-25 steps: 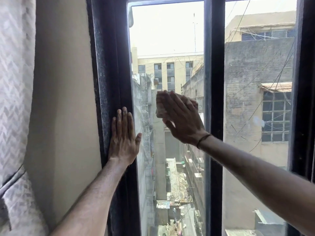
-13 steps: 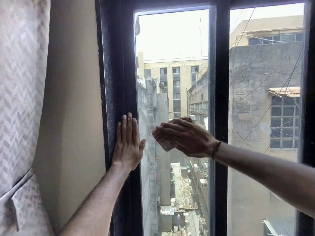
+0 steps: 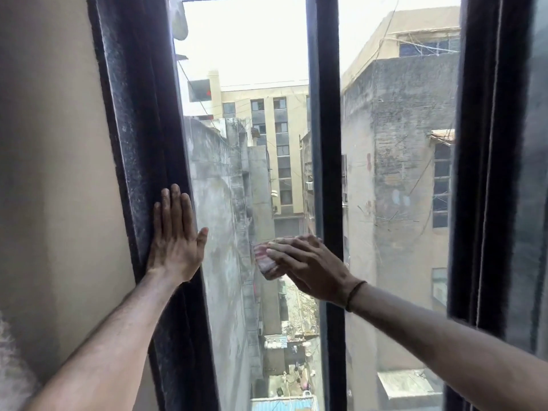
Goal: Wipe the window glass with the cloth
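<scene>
The window glass point(image 3: 237, 137) is a tall pane in a dark frame, streaked and dusty. My right hand point(image 3: 308, 266) presses a small folded cloth point(image 3: 264, 259), pinkish and striped, flat against the lower middle of this pane, near the central mullion. Most of the cloth is hidden under my fingers. My left hand point(image 3: 175, 241) lies flat with fingers together on the dark left frame point(image 3: 139, 143), thumb reaching onto the glass edge. It holds nothing.
A dark central mullion point(image 3: 323, 143) separates this pane from a second pane point(image 3: 397, 173) on the right. Another dark frame post point(image 3: 486, 173) stands at far right. A beige wall point(image 3: 53, 173) is on the left, with a pale curtain edge point(image 3: 12, 366) at the bottom left corner.
My right hand with the cloth has moved down the pane from above mid-height and toward the mullion. My left hand stays on the left frame. The view has tilted down.
</scene>
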Action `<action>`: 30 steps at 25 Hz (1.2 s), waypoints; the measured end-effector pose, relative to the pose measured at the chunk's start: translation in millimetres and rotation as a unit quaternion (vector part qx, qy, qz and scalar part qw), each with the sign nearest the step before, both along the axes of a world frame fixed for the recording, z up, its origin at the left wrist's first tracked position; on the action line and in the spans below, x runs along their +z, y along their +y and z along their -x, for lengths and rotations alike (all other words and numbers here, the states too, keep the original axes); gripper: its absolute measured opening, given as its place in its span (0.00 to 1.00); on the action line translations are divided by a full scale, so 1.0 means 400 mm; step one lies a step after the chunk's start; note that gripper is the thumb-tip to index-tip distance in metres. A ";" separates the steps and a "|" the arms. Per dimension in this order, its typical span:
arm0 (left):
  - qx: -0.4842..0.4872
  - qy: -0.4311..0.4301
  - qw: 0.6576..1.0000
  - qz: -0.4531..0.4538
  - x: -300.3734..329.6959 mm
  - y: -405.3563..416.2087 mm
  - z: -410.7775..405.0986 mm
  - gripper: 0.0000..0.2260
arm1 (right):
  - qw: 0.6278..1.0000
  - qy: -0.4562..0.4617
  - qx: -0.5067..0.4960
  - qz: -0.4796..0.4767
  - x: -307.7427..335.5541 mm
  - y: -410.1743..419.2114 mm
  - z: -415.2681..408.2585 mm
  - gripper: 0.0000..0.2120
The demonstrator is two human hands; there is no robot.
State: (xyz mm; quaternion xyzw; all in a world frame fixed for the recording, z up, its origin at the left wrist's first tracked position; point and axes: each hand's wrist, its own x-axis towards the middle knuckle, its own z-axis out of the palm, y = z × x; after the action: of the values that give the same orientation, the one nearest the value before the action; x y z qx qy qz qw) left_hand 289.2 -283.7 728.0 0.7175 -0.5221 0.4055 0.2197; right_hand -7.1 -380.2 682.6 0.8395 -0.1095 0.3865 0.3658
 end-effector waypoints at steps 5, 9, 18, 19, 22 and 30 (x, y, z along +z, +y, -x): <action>-0.065 0.027 0.995 0.068 -0.010 -0.020 0.138 0.37 | 0.846 -0.469 0.099 -0.232 -0.022 0.068 0.156 0.10; -0.132 -0.083 0.985 0.069 0.026 -0.117 0.367 0.35 | 0.691 -0.656 0.057 -0.297 0.007 0.007 0.338 0.13; -0.232 -0.102 0.952 0.169 0.141 -0.319 0.645 0.32 | 0.799 -0.536 -0.072 -0.262 -0.063 -0.210 0.449 0.33; -0.231 -0.107 0.950 0.179 0.138 -0.333 0.642 0.33 | 0.821 -0.510 -0.086 -0.241 -0.057 -0.231 0.440 0.36; -0.236 -0.122 0.943 0.199 0.137 -0.362 0.632 0.35 | 0.892 -0.408 -0.127 -0.148 0.033 -0.284 0.377 0.37; -0.213 -0.140 0.943 0.215 0.140 -0.382 0.619 0.36 | 0.980 -0.069 -0.185 -0.027 -0.146 -0.295 0.486 0.36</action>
State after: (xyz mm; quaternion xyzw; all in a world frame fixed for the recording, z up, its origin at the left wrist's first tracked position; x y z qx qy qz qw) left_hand 41.6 -436.4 783.9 0.4614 -0.5884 0.5484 0.3744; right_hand -201.7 -498.1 624.2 0.7858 -0.2982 0.3656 0.4000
